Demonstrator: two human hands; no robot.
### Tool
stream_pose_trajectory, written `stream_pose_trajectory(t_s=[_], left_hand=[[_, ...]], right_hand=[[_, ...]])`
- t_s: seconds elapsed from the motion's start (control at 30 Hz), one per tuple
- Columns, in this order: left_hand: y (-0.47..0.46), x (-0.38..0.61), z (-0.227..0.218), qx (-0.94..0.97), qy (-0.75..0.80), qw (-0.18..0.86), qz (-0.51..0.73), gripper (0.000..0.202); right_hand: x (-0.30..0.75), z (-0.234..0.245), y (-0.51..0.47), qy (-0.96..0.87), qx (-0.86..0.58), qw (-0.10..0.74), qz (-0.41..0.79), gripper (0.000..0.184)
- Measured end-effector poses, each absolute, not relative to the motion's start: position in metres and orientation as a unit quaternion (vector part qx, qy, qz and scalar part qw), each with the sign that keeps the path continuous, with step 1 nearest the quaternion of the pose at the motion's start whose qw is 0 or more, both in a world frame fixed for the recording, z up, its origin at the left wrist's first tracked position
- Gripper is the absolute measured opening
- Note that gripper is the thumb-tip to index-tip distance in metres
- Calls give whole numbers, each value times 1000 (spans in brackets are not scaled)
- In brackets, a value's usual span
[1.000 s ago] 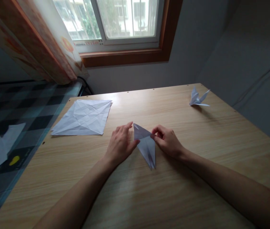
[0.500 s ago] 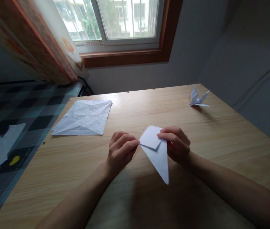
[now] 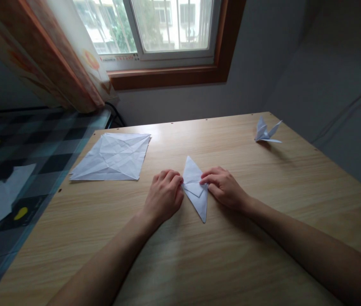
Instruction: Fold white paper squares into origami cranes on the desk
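Note:
A folded white paper piece (image 3: 195,187), a long diamond shape, lies flat on the wooden table (image 3: 199,255) in front of me. My left hand (image 3: 164,194) has its fingers curled and pinches the paper's left corner. My right hand (image 3: 223,187) presses its fingertips on the paper's right corner, fingers bent together. Both forearms stretch over the near part of the table.
A creased square sheet of white paper (image 3: 113,156) lies at the table's far left. A finished paper crane (image 3: 265,131) stands at the far right corner. A checkered bed (image 3: 24,144) with paper scraps lies left of the table; a window and curtain are behind.
Half a second ago both hands held the paper lifted and turned over. Now it lies flat on the table with its point toward me, and both hands press its side corners.

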State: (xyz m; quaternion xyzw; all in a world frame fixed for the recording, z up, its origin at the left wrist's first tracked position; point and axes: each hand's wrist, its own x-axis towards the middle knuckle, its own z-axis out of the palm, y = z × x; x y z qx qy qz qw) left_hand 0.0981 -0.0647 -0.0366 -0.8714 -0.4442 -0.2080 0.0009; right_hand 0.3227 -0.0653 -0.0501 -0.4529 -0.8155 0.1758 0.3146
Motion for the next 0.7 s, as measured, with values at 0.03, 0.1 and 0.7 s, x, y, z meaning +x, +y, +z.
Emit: stream_pose_trajectory(t_s=[0.03, 0.1, 0.7], left_hand=[[-66, 99, -36, -869, -450, -4, -206, 9], [-67, 99, -36, -866, -455, -7, -207, 12], [-56, 94, -47, -846, -492, -19, -205, 36]], right_hand=[[322, -48, -66, -811, -459, 312, 182, 21], [321, -45, -69, -809, -467, 308, 180, 14], [318, -51, -65, -783, -552, 261, 120, 31]])
